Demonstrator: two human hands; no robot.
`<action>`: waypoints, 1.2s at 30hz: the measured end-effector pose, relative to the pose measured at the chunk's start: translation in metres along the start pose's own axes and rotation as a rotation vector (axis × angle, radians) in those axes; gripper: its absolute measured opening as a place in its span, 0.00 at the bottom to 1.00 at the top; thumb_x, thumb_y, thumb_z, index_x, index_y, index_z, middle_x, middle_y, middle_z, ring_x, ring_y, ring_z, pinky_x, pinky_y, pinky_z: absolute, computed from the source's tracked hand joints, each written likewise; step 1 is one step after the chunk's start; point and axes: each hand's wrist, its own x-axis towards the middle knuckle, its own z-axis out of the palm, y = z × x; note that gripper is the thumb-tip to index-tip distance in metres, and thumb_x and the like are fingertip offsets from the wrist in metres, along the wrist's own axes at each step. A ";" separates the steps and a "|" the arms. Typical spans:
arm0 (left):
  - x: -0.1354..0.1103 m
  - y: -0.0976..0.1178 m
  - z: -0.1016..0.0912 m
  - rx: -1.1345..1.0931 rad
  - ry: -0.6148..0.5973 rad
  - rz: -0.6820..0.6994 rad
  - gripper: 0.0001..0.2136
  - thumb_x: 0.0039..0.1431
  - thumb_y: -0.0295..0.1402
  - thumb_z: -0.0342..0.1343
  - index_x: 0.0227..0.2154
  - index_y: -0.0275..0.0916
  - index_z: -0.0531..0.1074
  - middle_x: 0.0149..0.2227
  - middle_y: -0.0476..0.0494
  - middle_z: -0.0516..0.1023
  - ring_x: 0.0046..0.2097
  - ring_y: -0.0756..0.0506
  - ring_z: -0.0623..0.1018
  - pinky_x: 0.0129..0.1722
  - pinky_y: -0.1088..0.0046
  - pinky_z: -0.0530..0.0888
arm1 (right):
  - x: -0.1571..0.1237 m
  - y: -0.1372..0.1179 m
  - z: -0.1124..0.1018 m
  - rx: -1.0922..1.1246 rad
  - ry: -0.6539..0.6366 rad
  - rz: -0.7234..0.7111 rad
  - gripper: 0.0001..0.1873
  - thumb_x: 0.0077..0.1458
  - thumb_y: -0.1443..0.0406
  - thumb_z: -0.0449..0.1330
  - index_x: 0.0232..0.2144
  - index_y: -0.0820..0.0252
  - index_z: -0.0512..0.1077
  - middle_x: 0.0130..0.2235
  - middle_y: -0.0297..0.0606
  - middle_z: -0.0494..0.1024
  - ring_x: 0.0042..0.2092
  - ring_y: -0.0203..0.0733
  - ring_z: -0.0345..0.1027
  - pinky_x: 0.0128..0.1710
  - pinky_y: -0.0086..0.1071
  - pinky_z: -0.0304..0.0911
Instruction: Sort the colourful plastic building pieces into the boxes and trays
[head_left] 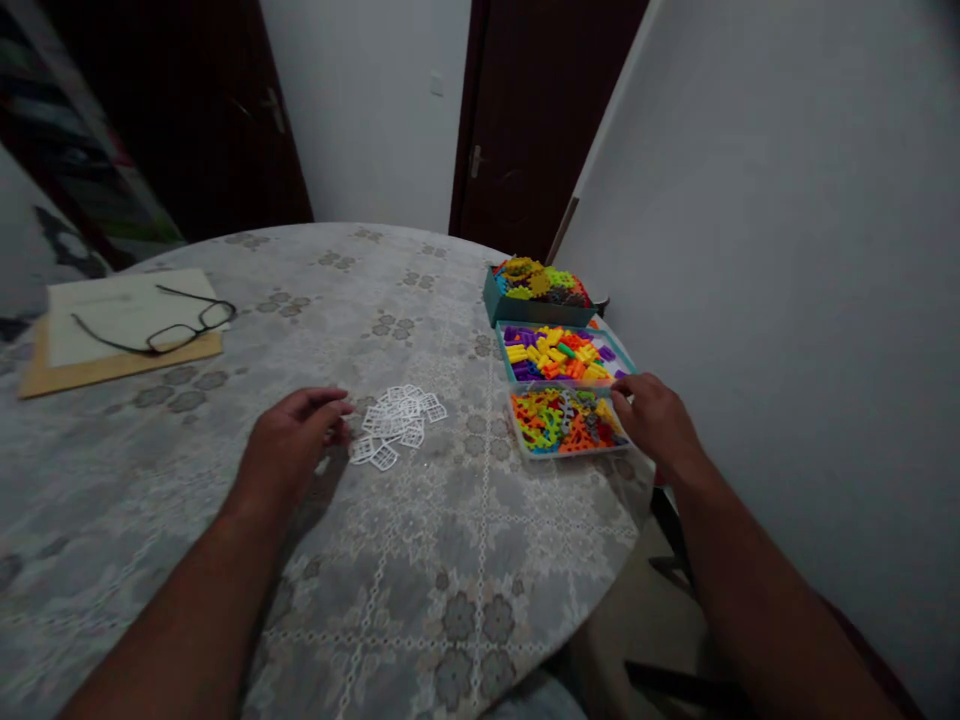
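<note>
Beside a pile of white lattice pieces on the patterned surface: left hand, loosely curled, partly open, without visible hold on anything. At the right edge of the near tray: right hand, curled inward; how far open and whether gripping anything, impossible to tell. In that tray, mixed pieces in orange, yellow-green and gray. Just beyond, a teal-rimmed tray of yellow, purple and orange pieces. Farther back, a dark teal box heaped with gear-like pieces. Well apart at left: black-framed glasses on white paper, atop a brown sheet.
</note>
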 end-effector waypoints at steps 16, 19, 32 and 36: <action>0.009 -0.029 -0.004 0.515 -0.135 0.317 0.18 0.58 0.41 0.66 0.51 0.43 0.82 0.46 0.36 0.86 0.46 0.34 0.84 0.50 0.57 0.78 | -0.011 -0.290 0.061 0.420 -0.333 -0.393 0.34 0.70 0.54 0.63 0.71 0.60 0.64 0.71 0.54 0.67 0.63 0.56 0.72 0.60 0.46 0.71; 0.009 -0.036 -0.003 0.628 -0.255 0.425 0.25 0.52 0.39 0.70 0.55 0.43 0.82 0.53 0.34 0.85 0.55 0.30 0.82 0.59 0.51 0.75 | -0.013 -0.292 0.067 0.360 -0.332 -0.415 0.28 0.70 0.53 0.63 0.66 0.58 0.69 0.67 0.51 0.69 0.58 0.55 0.75 0.55 0.44 0.73; 0.011 -0.048 0.001 0.671 -0.265 0.517 0.24 0.60 0.36 0.59 0.59 0.41 0.79 0.52 0.36 0.84 0.49 0.36 0.82 0.57 0.53 0.77 | -0.012 -0.282 0.090 0.490 -0.245 -0.495 0.07 0.70 0.61 0.63 0.48 0.55 0.76 0.52 0.42 0.75 0.51 0.46 0.73 0.49 0.35 0.69; 0.008 -0.041 0.001 0.650 -0.250 0.422 0.24 0.62 0.39 0.60 0.60 0.41 0.79 0.43 0.40 0.85 0.43 0.37 0.83 0.51 0.57 0.78 | -0.008 -0.281 0.103 0.625 -0.182 -0.544 0.03 0.67 0.68 0.63 0.43 0.57 0.76 0.47 0.41 0.77 0.50 0.46 0.72 0.51 0.35 0.68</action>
